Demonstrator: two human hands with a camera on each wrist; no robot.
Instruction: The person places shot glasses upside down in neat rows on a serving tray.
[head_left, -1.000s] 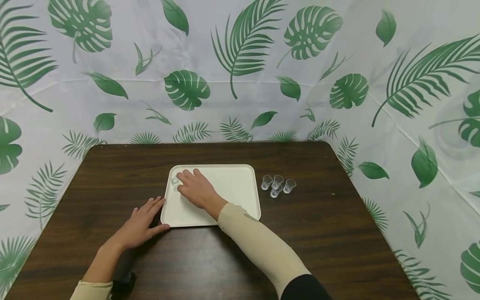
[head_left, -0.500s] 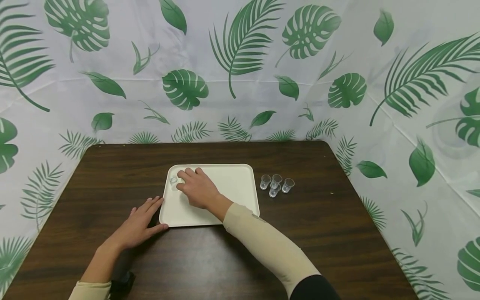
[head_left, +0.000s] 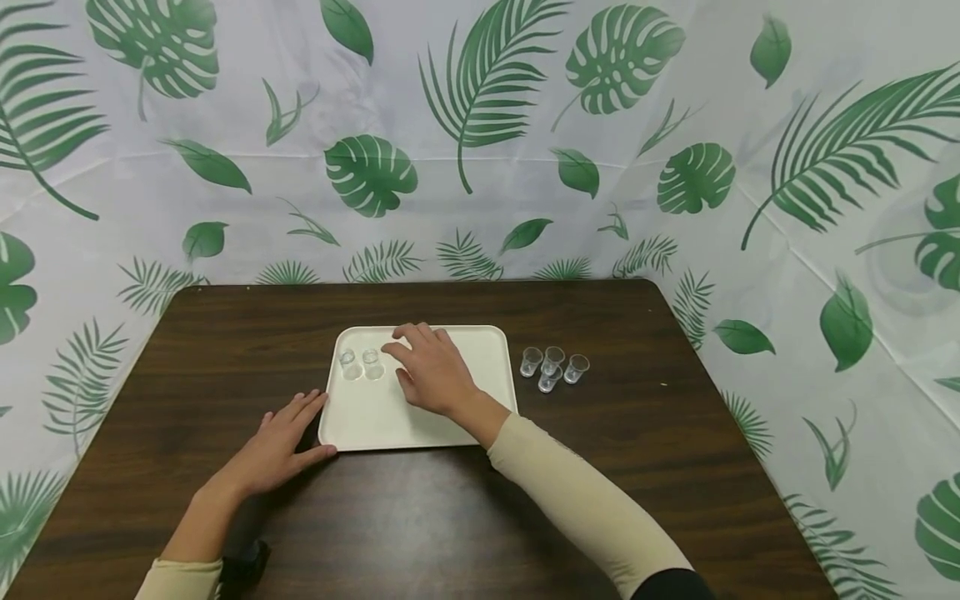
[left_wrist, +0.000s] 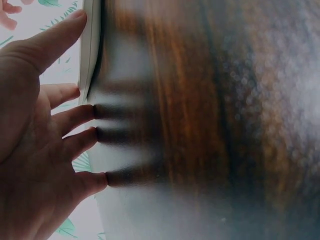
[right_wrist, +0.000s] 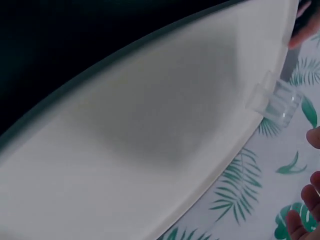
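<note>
Backdrop (head_left: 262, 50): white cloth printed with green leaves, hanging behind the bench (head_left: 450, 517) and along its right side, probably there to screen off the surroundings.
Bench: dark wood-grain top, giving a broad, level support for everything being handled.
Tray (head_left: 367, 417): cream, rectangular, low-rimmed, lying flat near the middle of the bench, a spot that seems chosen for easy reach from either side.
Right hand (head_left: 435, 371): over the tray, its fingers curved and moderately wide, thumb apart from forefinger, nothing held between them; that gap looks suited to going round something small and slim.
Left hand (head_left: 281, 450): fingers straight and spread wide, gripping nothing; thumb and forefinger touch the tray's left side by the near corner, presumably to steady it against sliding.
Four clear shot cups (head_left: 553, 358): mouths up, clustered on the bench just beside the tray's right edge, likely for a short carry.
Two clear shot cups (head_left: 372, 364): side by side in the tray's far left part, seemingly mouth-down, the wider end probably giving steadier footing.
</note>
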